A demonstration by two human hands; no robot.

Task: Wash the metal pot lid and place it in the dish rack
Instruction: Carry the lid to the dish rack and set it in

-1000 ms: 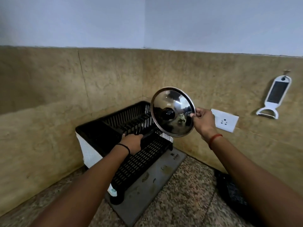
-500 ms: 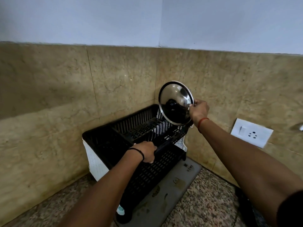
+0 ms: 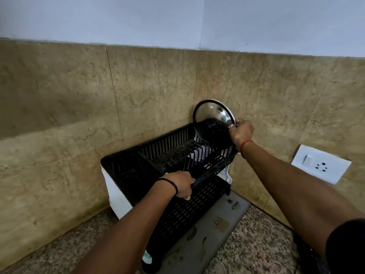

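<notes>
The round metal pot lid (image 3: pixel 212 119) with a black knob stands on edge at the far right end of the black two-tier dish rack (image 3: pixel 150 153), its lower part down among the upper tier's slots. My right hand (image 3: pixel 241 133) pinches the lid's right rim. My left hand (image 3: pixel 182 185) grips the front rail of the rack's upper tier, fingers curled over it. The rack sits in the corner against the tan tiled walls.
A grey mat (image 3: pixel 207 232) lies under the rack on the speckled granite counter (image 3: pixel 256 252). A white switch and socket plate (image 3: pixel 321 167) is on the right wall. A dark object (image 3: pixel 308 256) lies at the right edge of the counter.
My right hand has carried the lid away from me and lowered it into the far right end of the upper tier. My left hand has stayed on the front rail.
</notes>
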